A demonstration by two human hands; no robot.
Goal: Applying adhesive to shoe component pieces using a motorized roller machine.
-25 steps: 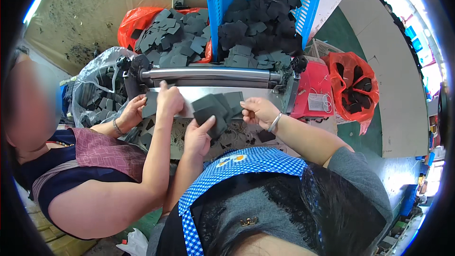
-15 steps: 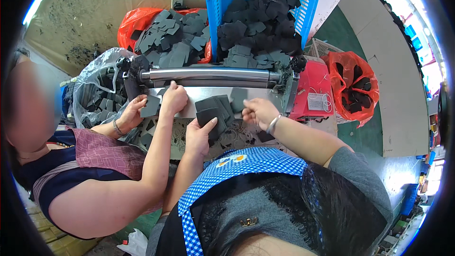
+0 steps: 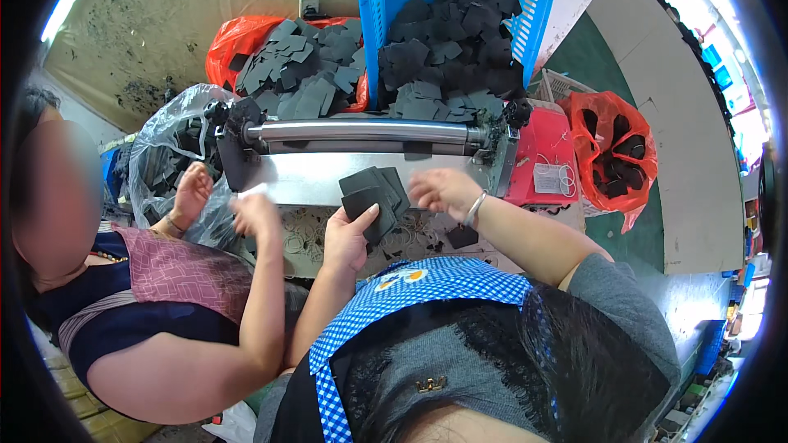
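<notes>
A: Where are the dark pieces (image 3: pixel 369 195)?

B: On the near side of the roller (image 3: pixel 365 130), fanned out and overlapping, clamped between the thumb and fingers of the person's left hand (image 3: pixel 348 238).

A: And the right hand (image 3: pixel 447 193)?

B: In front of the roller's right half, a little blurred, with its fingers bent and loosely apart. Beyond the fingertips, a single dark square (image 3: pixel 418 149) sits right at the roller's near edge.

A: What's around that?

B: A metal plate (image 3: pixel 304 176) runs along the roller's near side. A co-worker's hands (image 3: pixel 256 217) are up in front of the roller's left end; one is too blurred to read.

A: Further out?

B: Behind the roller stand a blue basket (image 3: pixel 371 33) and, more to the left, a red bag (image 3: pixel 220 53), both heaped with dark pieces. A clear bag (image 3: pixel 156 127) is left of the roller.
</notes>
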